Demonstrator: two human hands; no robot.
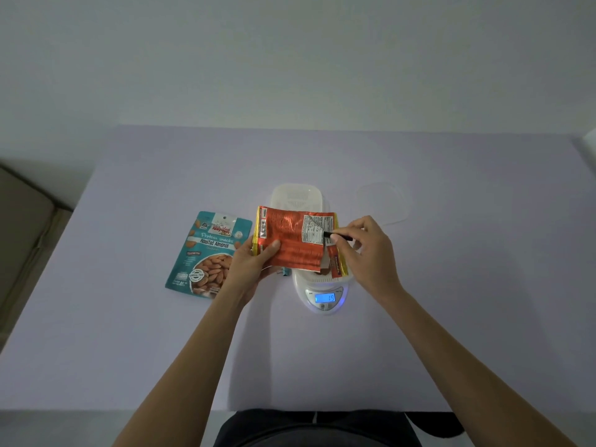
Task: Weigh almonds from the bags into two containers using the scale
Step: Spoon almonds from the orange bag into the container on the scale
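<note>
While the scale [324, 298] shows a lit 19, weighing is judged under way, not complete. One container [322, 279] sits on the scale, with brown pieces, likely almonds [325, 271], at its near edge. A second white container [296, 196] stands just behind, contents not discernible. The teal bag [209, 253] lies flat on the desk [419, 317] and looks unopened. The left hand [254, 256] grips the red bag [290, 240] by its left edge, directly above the scale. The right hand [364, 246] pinches a slim black tool [337, 235] at the bag's right side.

First bag [208, 253] lies left of the scale [324, 300], second bag [290, 240] above its container [335, 279].
</note>
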